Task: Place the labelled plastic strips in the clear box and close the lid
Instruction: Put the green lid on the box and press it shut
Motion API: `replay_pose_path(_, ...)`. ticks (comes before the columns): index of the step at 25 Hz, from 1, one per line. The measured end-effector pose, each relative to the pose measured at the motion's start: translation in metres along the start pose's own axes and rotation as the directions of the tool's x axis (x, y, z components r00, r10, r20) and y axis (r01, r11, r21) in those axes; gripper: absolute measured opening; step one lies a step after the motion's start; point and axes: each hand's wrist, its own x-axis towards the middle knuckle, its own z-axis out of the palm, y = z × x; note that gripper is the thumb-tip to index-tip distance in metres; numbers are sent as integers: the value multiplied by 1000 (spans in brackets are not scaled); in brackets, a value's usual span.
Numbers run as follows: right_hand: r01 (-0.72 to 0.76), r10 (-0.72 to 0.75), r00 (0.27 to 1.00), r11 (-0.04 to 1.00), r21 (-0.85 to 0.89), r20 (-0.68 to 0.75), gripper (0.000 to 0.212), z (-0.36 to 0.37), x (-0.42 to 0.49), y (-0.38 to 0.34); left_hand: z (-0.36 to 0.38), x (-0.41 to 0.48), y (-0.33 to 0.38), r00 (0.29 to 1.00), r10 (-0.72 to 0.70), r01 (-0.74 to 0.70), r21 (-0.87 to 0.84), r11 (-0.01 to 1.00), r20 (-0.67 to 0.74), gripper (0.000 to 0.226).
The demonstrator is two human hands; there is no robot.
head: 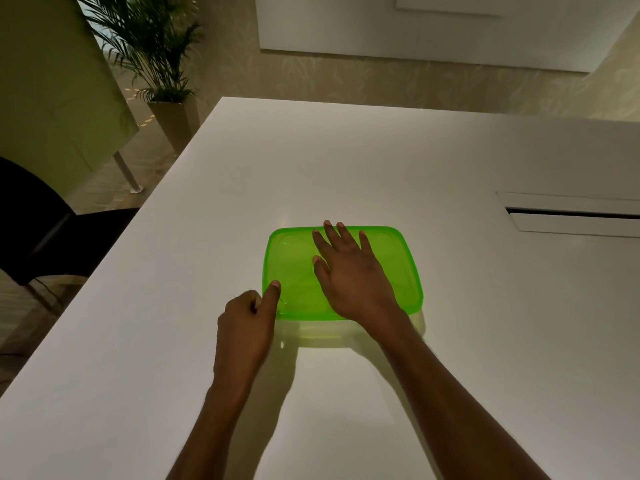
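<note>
- Fingers (334, 237) of the right hand (353, 278) lie straight and spread, palm flat on the middle of the green lid (294, 258), gripping nothing.
- Left hand (242, 320) sits at the lid's near-left corner. Its fingers are clenched in a fist just beside the rim and its thumb (274, 292) is straight, tip on the corner. It appears to hold nothing.
- Lid covers the clear box (311, 329), whose wall shows only below the lid's near edge. The long axis runs left to right across the person.
- Labelled strips are not visible — presumably under the lid.
- Judgement: the lid looks seated, and what is left is pressing round the rim. The right hand is nearer the far and right edges, the left hand nearer the near-left corner.
- White table (346, 161) extends past the lid on every side. A slotted hatch (571, 216) lies well to the lid's right.
</note>
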Motion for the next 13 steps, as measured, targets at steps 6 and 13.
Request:
replay_pose_path(6, -15, 16, 999, 999, 34, -35, 57, -1, -2, -1, 9, 33, 46, 963, 269, -243, 393, 887, -12, 56)
replay_pose_path(13, -49, 62, 994, 990, 136, -92, 49, -5, -10, 2, 48, 53, 69, 934, 304, -344, 715, 609, 191, 59)
